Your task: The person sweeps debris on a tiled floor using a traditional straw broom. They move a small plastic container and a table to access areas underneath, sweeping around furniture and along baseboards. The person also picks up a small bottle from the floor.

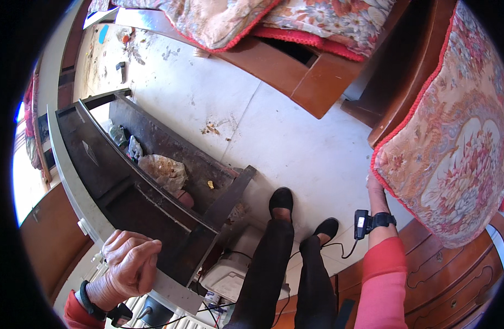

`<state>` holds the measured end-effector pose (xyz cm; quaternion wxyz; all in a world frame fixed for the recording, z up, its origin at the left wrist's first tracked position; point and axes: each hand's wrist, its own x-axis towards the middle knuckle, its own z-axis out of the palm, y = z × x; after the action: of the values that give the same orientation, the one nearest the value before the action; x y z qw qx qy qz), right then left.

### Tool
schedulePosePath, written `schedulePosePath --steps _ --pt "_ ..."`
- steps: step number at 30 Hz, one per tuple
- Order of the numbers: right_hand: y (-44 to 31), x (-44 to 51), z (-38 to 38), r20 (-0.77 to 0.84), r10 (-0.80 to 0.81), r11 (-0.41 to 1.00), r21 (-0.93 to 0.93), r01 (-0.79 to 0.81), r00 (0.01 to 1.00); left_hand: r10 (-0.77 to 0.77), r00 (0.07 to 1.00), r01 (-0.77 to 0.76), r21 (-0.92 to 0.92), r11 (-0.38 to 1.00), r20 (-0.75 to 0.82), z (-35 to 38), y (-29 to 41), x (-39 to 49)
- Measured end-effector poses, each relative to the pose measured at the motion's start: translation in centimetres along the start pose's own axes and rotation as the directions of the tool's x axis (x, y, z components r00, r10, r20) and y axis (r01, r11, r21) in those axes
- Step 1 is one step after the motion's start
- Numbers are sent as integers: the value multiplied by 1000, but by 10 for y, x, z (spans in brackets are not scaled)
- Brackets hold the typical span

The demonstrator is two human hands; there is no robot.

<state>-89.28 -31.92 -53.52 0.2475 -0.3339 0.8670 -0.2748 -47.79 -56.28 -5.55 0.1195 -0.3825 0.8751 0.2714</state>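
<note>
My left hand (130,263), fingers bent, is at the pale edge strip (71,177) of a dark wooden furniture frame (157,218). The palm side is hidden, so whether it grips the strip cannot be told. My right hand (374,187) reaches to the red-corded border of a floral fabric cover (469,168); its fingers are mostly hidden behind the fabric. Inside the dark frame lie a crumpled plastic bag (163,170), a dull green container (118,135) and a small yellow scrap (211,184).
A wooden seat (317,86) with floral covers (334,20) stands ahead. Debris (211,128) and a small dark object (120,72) lie on the pale floor (285,135). Beside my legs are a white appliance (225,277) and cables (342,251). Carved wooden furniture (453,275) is at right.
</note>
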Motion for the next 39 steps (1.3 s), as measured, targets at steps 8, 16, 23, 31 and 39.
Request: schedulePosePath --steps 8,16,23,31,39 --pt "-9 -6 -24 0 -3 1000 5 3 1000 -11 1000 11 -6 1000 1 1 4 3" --pt "-6 6 -8 6 8 1000 -2 -8 1000 -28 999 28 3 1000 21 1 4 2" --pt "-12 10 -12 22 25 999 -43 -24 999 -14 1000 15 -16 1000 16 1 3 3" --pt "-18 -48 -39 -131 -120 990 -89 109 984 23 999 -24 -18 1000 -43 1 -2 2" --pt "-39 -44 -8 -240 498 822 438 -365 834 30 999 -30 -28 999 -18 -1 0 -1"
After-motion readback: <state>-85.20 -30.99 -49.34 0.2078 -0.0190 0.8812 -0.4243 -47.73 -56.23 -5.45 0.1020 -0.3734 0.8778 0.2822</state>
